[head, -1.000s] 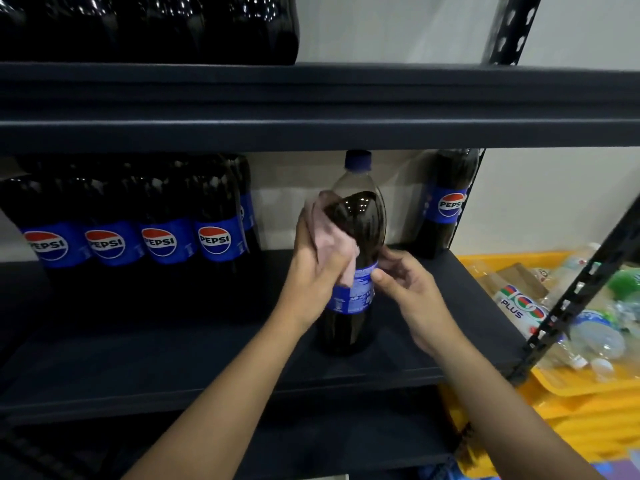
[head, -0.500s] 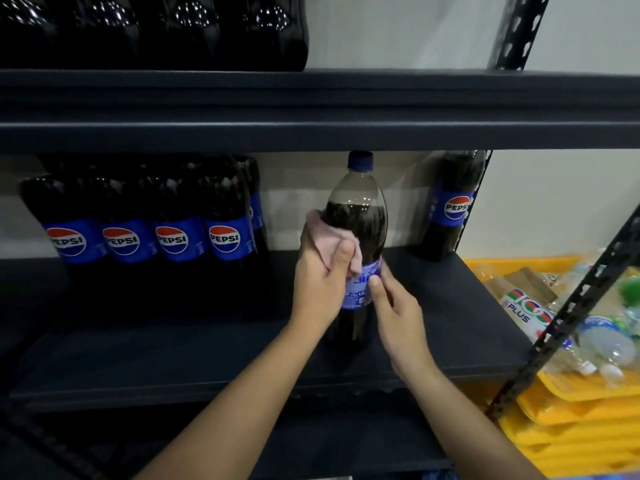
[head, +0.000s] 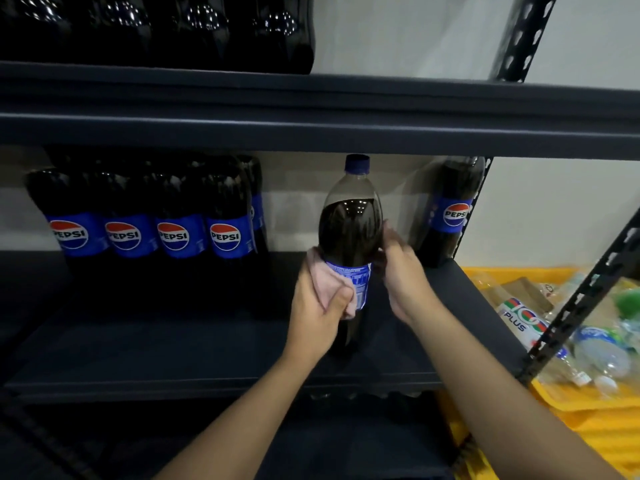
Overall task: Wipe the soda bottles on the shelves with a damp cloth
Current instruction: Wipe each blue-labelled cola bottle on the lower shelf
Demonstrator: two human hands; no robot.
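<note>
Your left hand [head: 320, 315]: nearest to you on the left side of the bottle, fingers and thumb curled round a pink cloth [head: 330, 284] and pressing it against the label.
Your right hand [head: 403, 277]: on the right side of the same bottle, a little higher than the left; the fingers are motion-blurred at the bottle's shoulder, so you cannot tell whether they wrap it or only touch it.
Bottle in hand [head: 349, 230]: an upright dark soda bottle with a blue cap and blue label, standing on the middle shelf [head: 173, 348], out in front of the others.
Cloth: bunched between your left palm and the bottle, covering the left edge of the label.
Yellow crates [head: 588, 420]: to your right beside the rack, stacked, the top one holding loose plastic bottles, one marked 100 PLUS.
Row of Pepsi bottles [head: 149, 233]: further back on the left of the same shelf, standing side by side, labels facing you.
Single Pepsi bottle [head: 450, 213]: at the back right corner, by the rack's perforated post.
Top shelf [head: 415, 112]: above, with more dark bottles [head: 156, 29] on its left part.
</note>
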